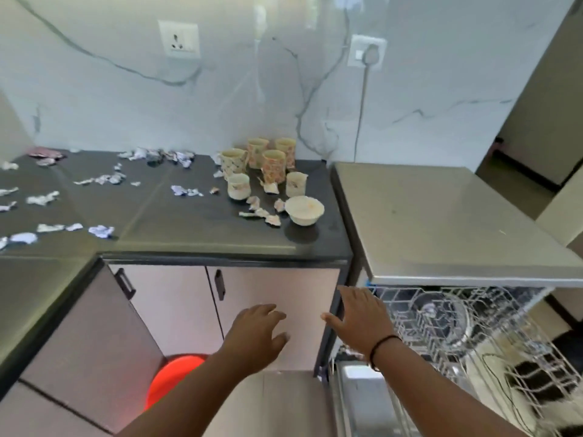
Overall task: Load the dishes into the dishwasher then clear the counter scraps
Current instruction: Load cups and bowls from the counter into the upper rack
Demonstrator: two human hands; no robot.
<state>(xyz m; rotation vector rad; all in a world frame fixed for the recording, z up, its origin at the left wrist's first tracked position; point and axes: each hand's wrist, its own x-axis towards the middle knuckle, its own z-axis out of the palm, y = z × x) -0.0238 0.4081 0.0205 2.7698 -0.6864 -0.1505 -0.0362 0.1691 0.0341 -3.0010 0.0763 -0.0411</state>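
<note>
Several patterned mugs [273, 165] and small cups [238, 186] stand grouped near the back right of the dark counter [176, 228]. A white bowl [304, 210] sits just in front of them. Crumpled paper scraps [101, 231] lie scattered across the counter, some between the cups. The dishwasher [441, 222] stands open at the right, its wire rack [467, 329] pulled out. My left hand [256, 335] hovers empty with fingers apart in front of the cabinet doors. My right hand [362, 316] is spread, empty, beside the rack's left edge.
The dishwasher's steel top [441, 209] sits level with the counter. A red round object [172, 380] is on the floor below the cabinets [176, 304]. A cable [361, 115] hangs from a wall socket [367, 53] behind the dishwasher.
</note>
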